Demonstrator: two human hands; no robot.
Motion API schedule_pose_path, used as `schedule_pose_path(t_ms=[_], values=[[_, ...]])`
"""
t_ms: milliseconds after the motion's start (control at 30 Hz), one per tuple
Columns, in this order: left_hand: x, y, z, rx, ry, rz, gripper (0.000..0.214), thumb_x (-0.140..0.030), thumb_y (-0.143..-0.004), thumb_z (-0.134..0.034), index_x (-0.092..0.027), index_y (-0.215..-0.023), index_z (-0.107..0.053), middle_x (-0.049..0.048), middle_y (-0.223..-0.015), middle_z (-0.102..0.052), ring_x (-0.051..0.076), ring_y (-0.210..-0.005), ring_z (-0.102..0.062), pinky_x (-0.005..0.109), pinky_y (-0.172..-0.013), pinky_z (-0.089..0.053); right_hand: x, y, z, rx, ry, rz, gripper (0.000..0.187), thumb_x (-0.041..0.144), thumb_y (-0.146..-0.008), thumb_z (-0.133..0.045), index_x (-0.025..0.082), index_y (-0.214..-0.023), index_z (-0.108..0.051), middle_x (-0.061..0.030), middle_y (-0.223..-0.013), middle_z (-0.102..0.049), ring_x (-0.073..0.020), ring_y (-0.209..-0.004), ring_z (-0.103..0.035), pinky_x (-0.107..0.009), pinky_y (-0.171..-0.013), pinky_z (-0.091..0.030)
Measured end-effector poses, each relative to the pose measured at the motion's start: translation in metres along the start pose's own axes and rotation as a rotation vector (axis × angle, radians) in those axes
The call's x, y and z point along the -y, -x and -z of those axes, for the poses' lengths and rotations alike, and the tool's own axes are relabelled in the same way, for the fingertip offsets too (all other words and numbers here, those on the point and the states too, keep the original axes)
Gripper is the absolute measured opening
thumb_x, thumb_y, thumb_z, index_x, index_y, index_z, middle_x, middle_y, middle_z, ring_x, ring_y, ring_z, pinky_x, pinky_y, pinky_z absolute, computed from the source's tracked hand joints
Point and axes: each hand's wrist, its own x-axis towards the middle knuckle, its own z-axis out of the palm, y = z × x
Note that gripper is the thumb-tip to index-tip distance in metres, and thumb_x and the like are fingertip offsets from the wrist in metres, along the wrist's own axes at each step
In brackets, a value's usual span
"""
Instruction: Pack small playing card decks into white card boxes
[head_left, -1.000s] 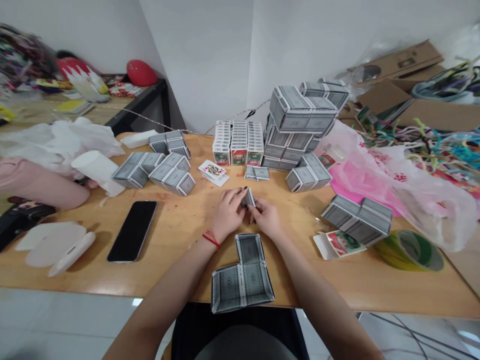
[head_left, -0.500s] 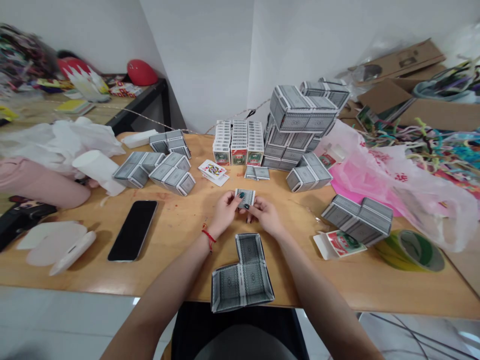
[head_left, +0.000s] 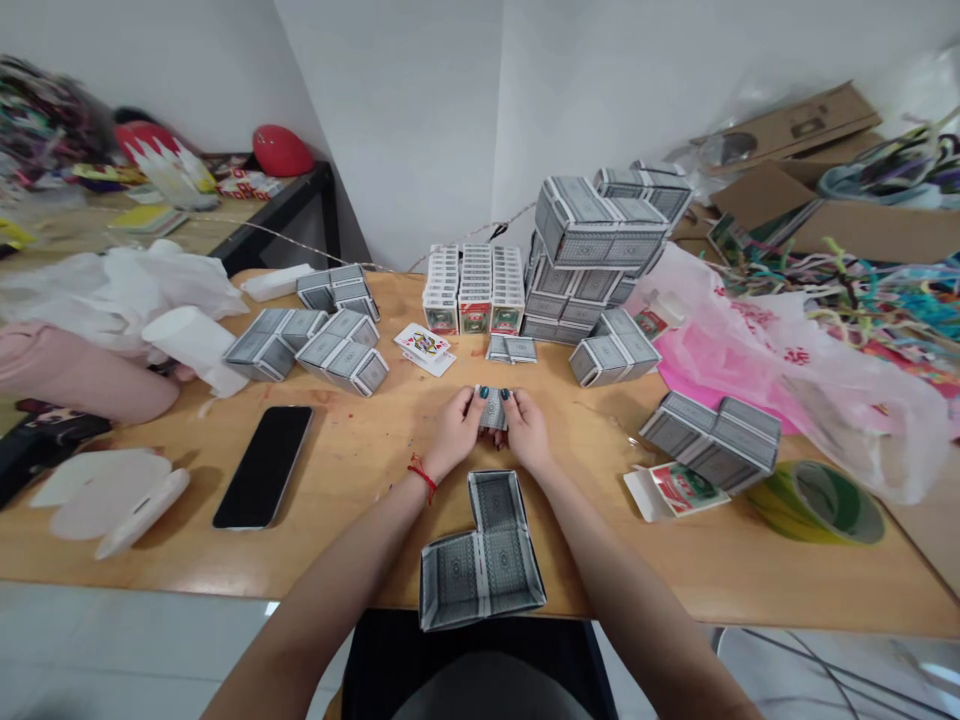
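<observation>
Between my two hands, over the middle of the table, is a playing card (head_left: 493,411) with its grey patterned back up. My left hand (head_left: 459,425) grips its left side, thumb on top. From the right, my right hand (head_left: 523,425) pinches the other side the same way; the fingers beneath are partly hidden. Closer to me lies an L-shaped open structure (head_left: 484,555) of folded grey-backed cards. Just beyond my hands are a few folded cards (head_left: 512,348) and a small pile of face-up cards (head_left: 425,346), a queen on top.
Stacked card boxes (head_left: 475,290) stand at the back beside a tall pile of folded-card blocks (head_left: 592,240). More blocks (head_left: 341,350) sit left, near a phone (head_left: 264,467). On the right are an opened card box (head_left: 686,488), yellow-green tape (head_left: 817,502) and a pink plastic bag (head_left: 720,330).
My right hand has shifted its grip, and both thumbs now press on opposite sides of the card. The card sits slightly lower in the view.
</observation>
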Motion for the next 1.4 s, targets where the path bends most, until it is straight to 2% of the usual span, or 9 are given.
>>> schedule_pose_path(t_ms=[167, 300, 367, 533, 700, 967, 1067, 1233, 1400], values=[[0.004, -0.018, -0.007, -0.080, -0.128, 0.011, 0.030, -0.040, -0.081, -0.044, -0.016, -0.063, -0.043, -0.0032, -0.057, -0.045, 0.008, -0.052, -0.040, 0.020, -0.048, -0.027, -0.008, -0.008, -0.006, -0.108, 0.198, 0.076, 0.030, 0.049, -0.084, -0.031, 0.023, -0.071, -0.039, 0.0062, -0.045, -0.043, -0.0113, -0.040, -0.044, -0.022, -0.043, -0.034], [0.004, -0.031, -0.018, -0.100, -0.148, -0.001, 0.031, -0.037, -0.080, -0.044, -0.016, -0.058, -0.041, -0.0040, -0.053, -0.041, 0.008, -0.050, -0.035, 0.021, -0.047, -0.024, -0.010, -0.016, -0.012, -0.368, 0.342, 0.078, 0.028, 0.044, -0.084, -0.030, 0.023, -0.067, -0.038, 0.0011, -0.057, -0.049, -0.0136, -0.052, -0.046, -0.024, -0.048, -0.031], [0.004, -0.033, -0.020, -0.135, -0.111, -0.024, 0.032, -0.037, -0.079, -0.045, -0.016, -0.057, -0.040, -0.0044, -0.052, -0.039, 0.008, -0.050, -0.033, 0.020, -0.047, -0.024, -0.010, -0.021, -0.015, -0.411, 0.352, 0.074, 0.028, 0.042, -0.084, -0.029, 0.023, -0.066, -0.037, 0.0003, -0.059, -0.049, -0.0143, -0.054, -0.046, -0.024, -0.049, -0.031], [0.000, -0.036, -0.017, -0.193, 0.109, 0.004, 0.031, -0.039, -0.078, -0.046, -0.015, -0.059, -0.043, -0.0038, -0.054, -0.040, 0.007, -0.050, -0.035, 0.019, -0.046, -0.028, -0.005, -0.027, -0.016, -0.316, 0.266, 0.167, 0.029, 0.044, -0.084, -0.029, 0.022, -0.069, -0.041, 0.0008, -0.062, -0.049, -0.0136, -0.056, -0.046, -0.024, -0.053, -0.034], [-0.004, -0.038, -0.017, -0.279, 0.271, 0.073, 0.034, -0.040, -0.077, -0.046, -0.015, -0.055, -0.041, -0.0037, -0.052, -0.040, 0.006, -0.047, -0.036, 0.018, -0.043, -0.029, -0.005, -0.030, -0.017, -0.297, 0.157, 0.220, 0.032, 0.046, -0.084, -0.032, 0.020, -0.069, -0.043, 0.0018, -0.061, -0.048, -0.0119, -0.055, -0.044, -0.023, -0.052, -0.035], [0.002, -0.040, -0.020, -0.295, 0.307, 0.138, 0.039, -0.044, -0.077, -0.046, -0.017, -0.050, -0.037, -0.0043, -0.045, -0.036, 0.006, -0.039, -0.031, 0.020, -0.037, -0.024, -0.008, -0.027, -0.017, -0.294, 0.111, 0.219, 0.034, 0.047, -0.084, -0.034, 0.019, -0.068, -0.046, 0.0029, -0.057, -0.047, -0.0109, -0.052, -0.042, -0.023, -0.050, -0.034], [0.007, -0.039, -0.020, -0.302, 0.281, 0.121, 0.041, -0.046, -0.077, -0.046, -0.017, -0.050, -0.036, -0.0044, -0.045, -0.035, 0.006, -0.040, -0.030, 0.020, -0.037, -0.023, -0.010, -0.028, -0.008, -0.315, 0.212, 0.229, 0.032, 0.044, -0.083, -0.036, 0.018, -0.069, -0.047, 0.0024, -0.058, -0.048, -0.0117, -0.053, -0.044, -0.023, -0.051, -0.034], [0.011, -0.033, -0.019, -0.278, 0.272, 0.097, 0.043, -0.051, -0.077, -0.046, -0.017, -0.051, -0.036, -0.0046, -0.046, -0.034, 0.006, -0.041, -0.031, 0.020, -0.038, -0.023, -0.016, -0.044, 0.011, -0.630, 0.537, 0.341, 0.019, 0.034, -0.079, -0.045, 0.017, -0.085, -0.051, -0.0066, -0.082, -0.055, -0.0198, -0.080, -0.050, -0.033, -0.072, -0.039], [0.006, -0.029, -0.016, -0.273, 0.278, 0.065, 0.042, -0.051, -0.079, -0.041, -0.016, -0.056, -0.041, -0.0039, -0.049, -0.041, 0.007, -0.042, -0.036, 0.020, -0.041, -0.029, -0.019, -0.070, 0.012, -0.677, 0.765, 0.314, 0.053, 0.042, -0.070, -0.056, 0.011, -0.111, -0.043, -0.0189, -0.108, -0.048, -0.0304, -0.105, -0.039, -0.045, -0.087, -0.033]])
